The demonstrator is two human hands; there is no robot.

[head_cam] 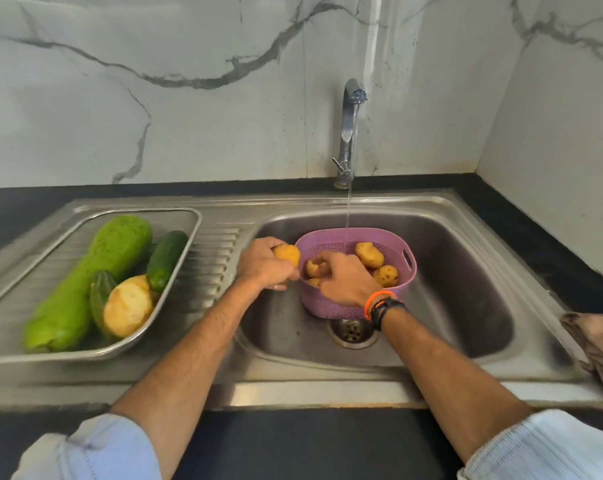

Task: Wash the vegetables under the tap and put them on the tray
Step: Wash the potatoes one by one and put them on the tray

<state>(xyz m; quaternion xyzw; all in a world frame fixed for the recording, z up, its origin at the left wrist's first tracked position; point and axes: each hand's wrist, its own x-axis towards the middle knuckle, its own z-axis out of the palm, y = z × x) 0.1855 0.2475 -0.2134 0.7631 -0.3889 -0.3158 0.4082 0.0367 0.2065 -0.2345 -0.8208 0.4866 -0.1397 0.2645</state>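
Left hand (pixel 262 263) grips one yellow-brown potato (pixel 288 254); right hand (pixel 345 278) grasps another (pixel 313 268) inside the perforated purple plastic basket (pixel 331 306), two more loose potatoes (pixel 369 255) beside.

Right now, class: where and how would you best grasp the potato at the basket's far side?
Grip the potato across its narrower middle, coming from above: it lies lengthways, top exposed, while the pink basket wall blocks the sides.

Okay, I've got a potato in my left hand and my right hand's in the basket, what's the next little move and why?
Probably carry the potato in your left hand over to the tray. It is already out past the basket rim on the tray side, away from the running water, and the tray holds other vegetables.
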